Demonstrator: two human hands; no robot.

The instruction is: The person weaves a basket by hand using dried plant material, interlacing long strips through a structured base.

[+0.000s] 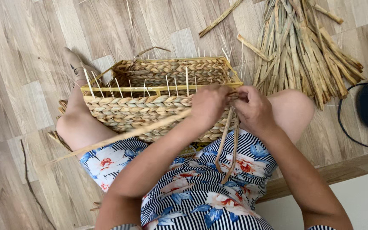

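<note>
Sitting on the wooden floor (30,64), the person holds a half-woven basket (158,106) across the lap, its near wall leaning against the thighs. Both hands meet at the near right corner of the basket rim. The left hand (208,104) has its fingers closed together on the braided wall, and the right hand (254,108) has its fingers pinched on two dry strands (228,140) that hang down over the striped flower dress (192,187). I judge that the basket is light and quite stiff, because a wooden frame (158,88) and thin upright sticks (187,79) carry the braid. The strands look soft and flexible but also brittle, so they can crack if bent sharply. A good place to grip is close to the weave, where the strand is short and easy to control. A long loose strand (120,137) crosses the left forearm. A bundle of dry stalks (303,47) lies on the floor near the right knee.
</note>
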